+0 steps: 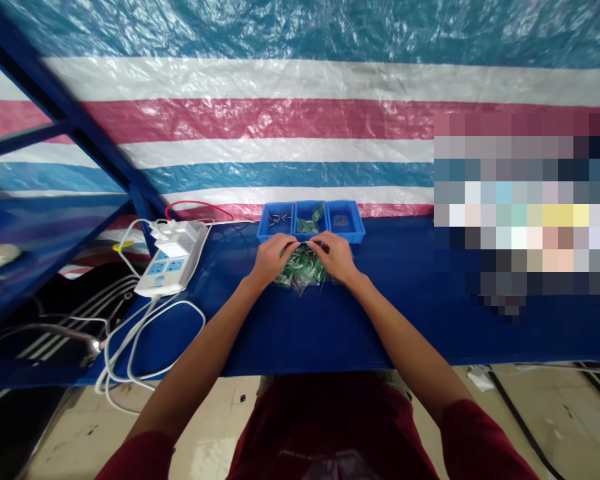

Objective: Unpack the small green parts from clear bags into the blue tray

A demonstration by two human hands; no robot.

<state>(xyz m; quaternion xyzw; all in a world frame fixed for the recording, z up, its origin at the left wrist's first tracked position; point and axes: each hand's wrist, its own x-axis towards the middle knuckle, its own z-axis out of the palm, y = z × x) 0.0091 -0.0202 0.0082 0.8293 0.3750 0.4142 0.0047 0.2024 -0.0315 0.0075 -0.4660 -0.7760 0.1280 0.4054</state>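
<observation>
My left hand (274, 259) and my right hand (336, 257) meet over the blue table, their fingertips closed in a pinch. Between them shows a small, thin, pale piece (304, 242), too small to name. Under and in front of my fingers lies a pile of small clear bags with green contents (303, 270), with thin metallic bits poking out. Just behind my hands stand several joined parts of a blue bin set: the left bin (269, 233) holds small metal pieces, the middle bin (310, 235) green bagged items, the right bin (347, 236) a small clear packet.
On the left, a white power strip (161, 283) carries white plugs, and its looped white cable (130, 353) hangs over the edge of the blue table (305, 340). A striped plastic sheet (280, 120) rises behind. A blue metal frame (95, 147) stands left. The right side is pixelated.
</observation>
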